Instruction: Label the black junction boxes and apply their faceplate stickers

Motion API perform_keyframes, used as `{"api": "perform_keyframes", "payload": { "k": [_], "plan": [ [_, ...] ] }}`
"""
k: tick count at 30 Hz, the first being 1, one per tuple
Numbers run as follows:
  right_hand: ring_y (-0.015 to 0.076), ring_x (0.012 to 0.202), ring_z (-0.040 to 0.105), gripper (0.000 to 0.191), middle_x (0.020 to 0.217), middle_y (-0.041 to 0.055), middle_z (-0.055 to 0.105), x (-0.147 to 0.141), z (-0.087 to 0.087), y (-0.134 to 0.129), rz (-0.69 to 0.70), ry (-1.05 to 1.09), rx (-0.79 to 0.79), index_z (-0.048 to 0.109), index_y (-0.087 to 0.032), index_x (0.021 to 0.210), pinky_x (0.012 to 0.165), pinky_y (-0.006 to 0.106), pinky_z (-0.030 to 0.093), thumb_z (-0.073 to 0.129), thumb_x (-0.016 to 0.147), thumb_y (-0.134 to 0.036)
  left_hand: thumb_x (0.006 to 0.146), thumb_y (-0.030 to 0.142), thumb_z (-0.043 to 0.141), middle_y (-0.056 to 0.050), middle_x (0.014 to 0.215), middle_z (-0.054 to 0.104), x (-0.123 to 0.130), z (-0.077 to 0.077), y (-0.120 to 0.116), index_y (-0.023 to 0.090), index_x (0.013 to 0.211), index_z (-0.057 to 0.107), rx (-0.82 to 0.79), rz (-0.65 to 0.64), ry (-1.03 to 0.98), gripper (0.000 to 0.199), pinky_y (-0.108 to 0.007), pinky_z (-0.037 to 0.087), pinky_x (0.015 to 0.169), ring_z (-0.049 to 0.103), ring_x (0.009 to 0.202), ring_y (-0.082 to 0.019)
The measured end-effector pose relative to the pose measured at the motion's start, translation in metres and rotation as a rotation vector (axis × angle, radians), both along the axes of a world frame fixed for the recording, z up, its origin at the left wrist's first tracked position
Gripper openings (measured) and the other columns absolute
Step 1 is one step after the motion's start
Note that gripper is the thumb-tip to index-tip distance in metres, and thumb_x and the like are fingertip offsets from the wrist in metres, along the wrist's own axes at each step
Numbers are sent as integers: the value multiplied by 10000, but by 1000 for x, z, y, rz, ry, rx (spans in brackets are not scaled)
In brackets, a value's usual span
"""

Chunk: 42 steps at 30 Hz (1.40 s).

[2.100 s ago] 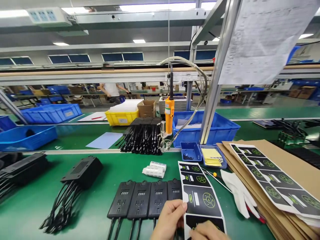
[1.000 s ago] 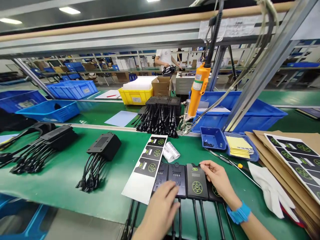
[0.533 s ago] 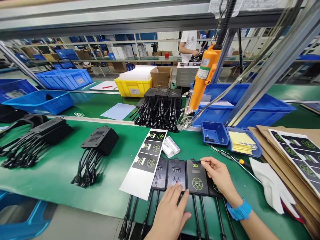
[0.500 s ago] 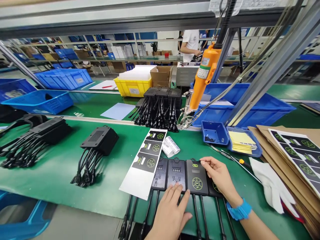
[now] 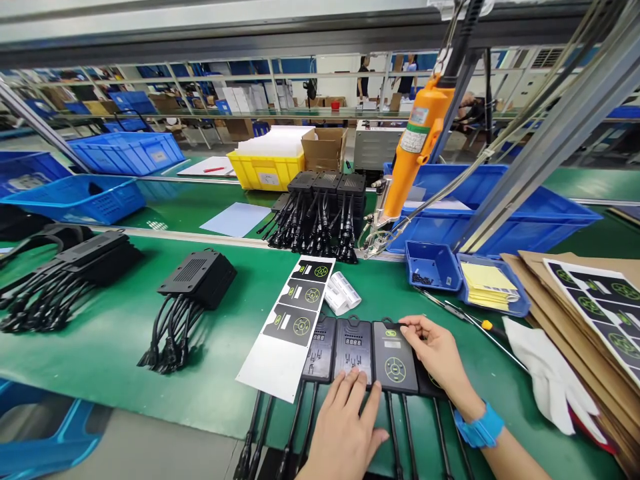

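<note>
Several black control boxes with cables lie side by side in front of me. My left hand (image 5: 345, 420) lies open, its fingertips on the lower edge of a box with a bare digit display (image 5: 353, 343). To its right, a box carries a black label (image 5: 395, 353) with a yellow-green button ring. My right hand (image 5: 436, 350) has thumb and forefinger closed together at that label's upper right corner, and its wrist wears a blue band (image 5: 480, 427). Under that hand, another labelled box (image 5: 425, 381) is partly hidden. A label sheet (image 5: 287, 327) overlaps the leftmost box.
An orange electric screwdriver (image 5: 415, 150) hangs above the green bench (image 5: 100, 363). Black boxes are stacked (image 5: 327, 207) behind; another box (image 5: 197, 273) sits left. To the right are a small blue tray (image 5: 433, 265), a white glove (image 5: 545, 373) and cardboard (image 5: 560, 347).
Both hands keep nearly the same places, with the right fingers still at the label's corner. The view has shifted slightly. The person in white at the back is no longer seen there.
</note>
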State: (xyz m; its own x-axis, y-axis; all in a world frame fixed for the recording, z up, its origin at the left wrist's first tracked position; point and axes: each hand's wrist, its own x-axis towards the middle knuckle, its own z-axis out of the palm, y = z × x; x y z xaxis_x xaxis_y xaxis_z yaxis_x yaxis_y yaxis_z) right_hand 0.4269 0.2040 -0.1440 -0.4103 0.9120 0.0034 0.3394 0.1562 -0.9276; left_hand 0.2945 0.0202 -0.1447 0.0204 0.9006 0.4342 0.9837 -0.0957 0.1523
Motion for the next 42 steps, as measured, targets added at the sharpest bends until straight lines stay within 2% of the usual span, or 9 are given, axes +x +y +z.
{"api": "perform_keyframes", "payload": {
  "k": [14, 20, 25, 28, 31, 34, 37, 40, 42],
  "plan": [
    [163, 610, 551, 358, 667, 31, 597, -2, 7, -1, 18, -132, 120, 692, -152, 888, 590, 283, 449, 544, 808, -468, 589, 458, 883, -86, 1169, 629, -4, 2, -1, 190, 1228, 589, -62, -40, 29, 752, -421, 586, 906, 623, 1059, -279],
    [160, 597, 553, 326, 692, 41, 608, 0, 3, -3, 34, -233, 255, 694, -166, 897, 582, 286, 465, 505, 849, -427, 631, 432, 860, -82, 1173, 624, -2, -2, -2, 191, 1227, 587, -49, -29, 34, 698, -424, 581, 914, 613, 1076, -276],
    [304, 898, 598, 418, 946, 157, 646, 4, 3, -6, 23, -446, 491, 685, -124, 1103, 754, 435, 498, 456, 902, -411, 703, 365, 804, -83, 1181, 619, -3, -1, -2, 194, 1214, 592, -46, -32, 33, 579, -412, 576, 917, 613, 1074, -265],
    [353, 1221, 495, 510, 1301, 201, 560, 7, 5, -14, 222, -618, 787, 550, -89, 1330, 985, 548, 425, 371, 971, -404, 719, 308, 772, -76, 1178, 621, -4, -1, 0, 198, 1203, 596, -40, -23, 37, 527, -414, 578, 911, 615, 1070, -264],
    [318, 1429, 244, 763, 1545, 175, 254, 11, 4, -35, 546, -597, 881, 209, -95, 1525, 1133, 556, 278, 416, 944, -544, 744, 255, 706, -68, 1146, 640, -3, -6, 1, 203, 1164, 614, 5, -7, 37, 433, -411, 585, 891, 632, 1039, -260],
    [343, 1447, 137, 985, 1562, 194, 95, 17, -4, -62, 722, -518, 767, 14, -90, 1534, 1145, 552, 246, 480, 870, -648, 735, 185, 640, -73, 1116, 659, -2, -11, 1, 200, 1128, 632, 75, 5, 40, 394, -390, 599, 847, 656, 994, -257],
    [364, 1426, 166, 836, 1548, 190, 129, 24, -6, -79, 854, -426, 529, 73, -138, 1532, 1128, 561, 250, 426, 924, -590, 714, 130, 592, -67, 1167, 651, -13, -4, 0, 195, 1145, 628, 28, -79, -25, 437, -349, 589, 879, 655, 1032, -240],
    [315, 1389, 325, 786, 1516, 151, 313, 37, 13, -80, 903, -291, 127, 26, -226, 1539, 1113, 506, 310, 410, 944, -569, 807, 184, 532, 20, 1259, 606, -49, 19, 4, 296, 1225, 595, -228, -246, -233, 437, -274, 529, 981, 609, 1135, -158],
    [265, 1283, 495, 788, 1427, 115, 485, 45, 30, -79, 839, -131, -93, 62, -285, 1547, 1072, 431, 390, 427, 926, -605, 904, 292, 415, -5, 1229, 622, -87, 35, 13, 283, 1196, 620, -285, -89, -363, 357, -299, 504, 1010, 601, 1143, -157]
  ]
}}
